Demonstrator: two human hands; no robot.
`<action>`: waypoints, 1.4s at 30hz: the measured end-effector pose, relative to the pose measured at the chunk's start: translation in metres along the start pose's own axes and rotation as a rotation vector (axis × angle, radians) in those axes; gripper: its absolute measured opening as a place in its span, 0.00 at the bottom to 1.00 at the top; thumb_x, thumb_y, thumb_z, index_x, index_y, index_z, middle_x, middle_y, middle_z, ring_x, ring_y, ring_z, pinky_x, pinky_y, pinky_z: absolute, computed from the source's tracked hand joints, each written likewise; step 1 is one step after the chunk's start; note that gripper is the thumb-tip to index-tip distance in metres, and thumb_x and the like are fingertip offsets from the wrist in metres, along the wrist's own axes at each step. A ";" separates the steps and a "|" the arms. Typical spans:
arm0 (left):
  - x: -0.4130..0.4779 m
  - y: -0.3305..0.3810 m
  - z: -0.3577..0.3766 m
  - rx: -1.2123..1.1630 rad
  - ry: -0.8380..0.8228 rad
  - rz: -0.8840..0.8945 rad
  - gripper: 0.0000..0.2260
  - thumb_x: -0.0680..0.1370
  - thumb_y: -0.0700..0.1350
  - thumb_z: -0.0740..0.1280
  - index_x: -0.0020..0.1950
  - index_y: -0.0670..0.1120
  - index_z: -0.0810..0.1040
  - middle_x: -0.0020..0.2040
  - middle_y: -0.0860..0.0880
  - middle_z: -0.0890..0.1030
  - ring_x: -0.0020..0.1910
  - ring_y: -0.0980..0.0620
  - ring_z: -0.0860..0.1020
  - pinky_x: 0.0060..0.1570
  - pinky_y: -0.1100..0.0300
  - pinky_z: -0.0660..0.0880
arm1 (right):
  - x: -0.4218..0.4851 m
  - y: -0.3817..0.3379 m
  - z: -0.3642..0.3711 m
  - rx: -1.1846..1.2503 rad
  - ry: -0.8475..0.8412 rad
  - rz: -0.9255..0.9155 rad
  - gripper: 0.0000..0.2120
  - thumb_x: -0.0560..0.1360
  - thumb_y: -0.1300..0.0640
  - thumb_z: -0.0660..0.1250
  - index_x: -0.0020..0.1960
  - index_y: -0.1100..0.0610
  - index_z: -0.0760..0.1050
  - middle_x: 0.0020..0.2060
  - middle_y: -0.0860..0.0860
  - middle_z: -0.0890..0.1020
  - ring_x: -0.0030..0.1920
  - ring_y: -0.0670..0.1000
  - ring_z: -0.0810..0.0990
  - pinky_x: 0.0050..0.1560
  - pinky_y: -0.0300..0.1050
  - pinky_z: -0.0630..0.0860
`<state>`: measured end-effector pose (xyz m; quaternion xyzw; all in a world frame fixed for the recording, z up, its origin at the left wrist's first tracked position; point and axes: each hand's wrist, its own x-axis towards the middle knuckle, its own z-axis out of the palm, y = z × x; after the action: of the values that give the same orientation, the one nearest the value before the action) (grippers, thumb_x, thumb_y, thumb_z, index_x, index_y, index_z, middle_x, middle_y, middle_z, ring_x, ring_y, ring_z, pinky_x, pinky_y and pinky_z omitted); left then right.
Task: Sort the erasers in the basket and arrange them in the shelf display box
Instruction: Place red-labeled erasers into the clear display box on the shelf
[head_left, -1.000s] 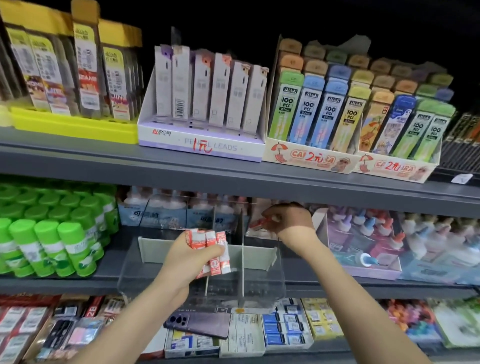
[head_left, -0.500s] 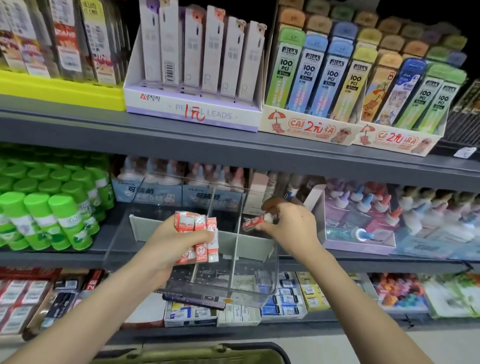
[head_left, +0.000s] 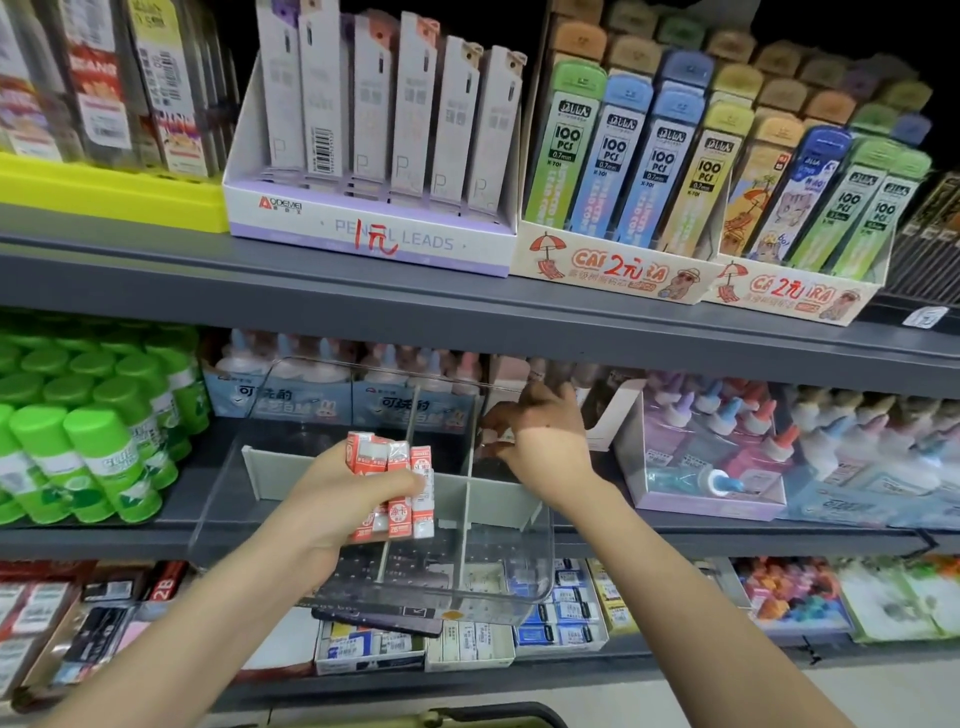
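**Spotter:** Since the earlier view, your right hand (head_left: 540, 441) has pushed further back into the right-hand compartment of the clear display box (head_left: 540, 566). The single eraser it showed between its fingers is now mostly hidden.

**Operator:** Is it holding it or not?

**Spotter:** I can't tell. Your fingers curl down behind the divider (head_left: 469, 499), and only a pale sliver shows under them.

**Operator:** And the left?

**Spotter:** Your left hand (head_left: 332, 504) grips a bunch of erasers (head_left: 397, 483) in red-and-white paper sleeves. They stand upright side by side in front of the box's middle compartment, above its floor. The basket (head_left: 431, 719) shows only as a rim at the bottom edge of the view.

**Operator:** How will they handle?

**Spotter:** I'd judge them light, small and firm, with a little give. The smooth sleeves will likely slide on one another, so a loose bunch could fan out and drop one. Pinch each eraser across the long sides of its sleeve, near the middle, and stand it against a divider. The box front seems to jut past the shelf (head_left: 130, 545) edge, so set them down gently rather than pressing.
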<state>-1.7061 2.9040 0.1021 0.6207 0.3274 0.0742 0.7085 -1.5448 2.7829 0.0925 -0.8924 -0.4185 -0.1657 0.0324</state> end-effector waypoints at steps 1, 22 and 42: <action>0.000 0.000 0.001 0.007 0.002 0.003 0.10 0.70 0.34 0.71 0.48 0.45 0.78 0.40 0.47 0.84 0.39 0.50 0.83 0.37 0.58 0.76 | 0.003 -0.001 0.000 -0.052 -0.006 -0.007 0.09 0.59 0.49 0.78 0.38 0.47 0.83 0.38 0.51 0.82 0.42 0.57 0.77 0.43 0.44 0.54; -0.008 0.001 -0.001 0.126 -0.008 0.028 0.07 0.70 0.34 0.71 0.46 0.41 0.78 0.42 0.43 0.83 0.38 0.50 0.81 0.37 0.60 0.75 | -0.008 -0.010 0.006 -0.153 0.125 0.196 0.14 0.47 0.52 0.82 0.30 0.45 0.82 0.38 0.53 0.78 0.39 0.58 0.75 0.46 0.50 0.61; -0.013 0.006 0.019 -0.140 -0.098 0.052 0.09 0.70 0.33 0.71 0.47 0.44 0.79 0.38 0.45 0.84 0.36 0.50 0.83 0.37 0.57 0.80 | -0.058 -0.031 -0.062 1.132 -0.215 0.218 0.18 0.72 0.55 0.71 0.61 0.52 0.75 0.40 0.48 0.83 0.43 0.44 0.81 0.50 0.37 0.77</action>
<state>-1.7039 2.8828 0.1132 0.5807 0.2701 0.0846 0.7634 -1.6193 2.7484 0.1300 -0.7858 -0.3486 0.1795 0.4783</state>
